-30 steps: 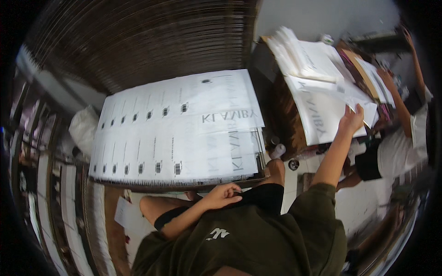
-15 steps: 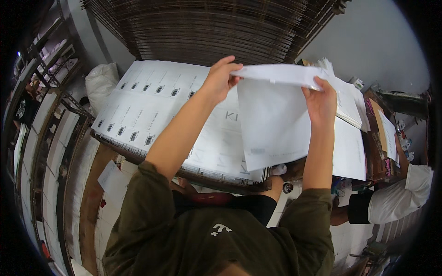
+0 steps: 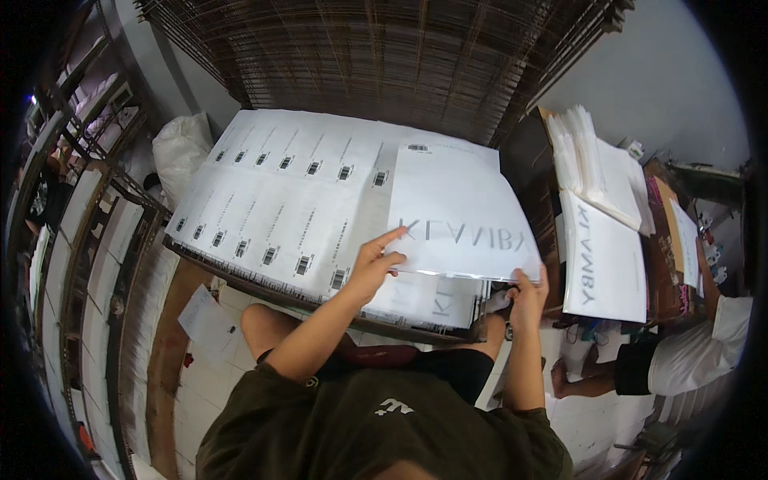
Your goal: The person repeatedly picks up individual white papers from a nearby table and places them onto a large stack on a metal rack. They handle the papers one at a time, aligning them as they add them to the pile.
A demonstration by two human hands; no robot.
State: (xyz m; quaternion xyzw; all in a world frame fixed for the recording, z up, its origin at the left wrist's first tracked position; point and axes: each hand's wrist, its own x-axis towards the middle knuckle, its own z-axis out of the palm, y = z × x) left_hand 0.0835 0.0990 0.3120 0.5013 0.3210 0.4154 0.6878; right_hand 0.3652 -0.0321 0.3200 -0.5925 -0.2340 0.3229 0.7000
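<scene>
A white printed sheet [image 3: 464, 196], glossy along its near edge, lies over the right part of a broad layer of white printed sheets [image 3: 296, 192] on a rack. My right hand [image 3: 528, 300] pinches its near right corner, thumb on top. My left hand [image 3: 378, 264] is at its near left corner; the index finger and thumb are spread apart and touch the sheet's edge. Below the near edge, part of another printed sheet [image 3: 436, 300] shows. Rows of small barcodes run across the sheets left of my hands.
Stacked wire racks [image 3: 368, 56] rise behind the sheets. At the right lie a white pile [image 3: 592, 156] and a printed sheet [image 3: 604, 264], near a person in a white sleeve [image 3: 696, 352]. Shelving [image 3: 88, 264] and a white sack [image 3: 182, 156] are at the left.
Both hands have come down and toward me, with the raised sheet now laid over the others. My left hand's fingers have spread. The right-hand pile and its sheet are uncovered.
</scene>
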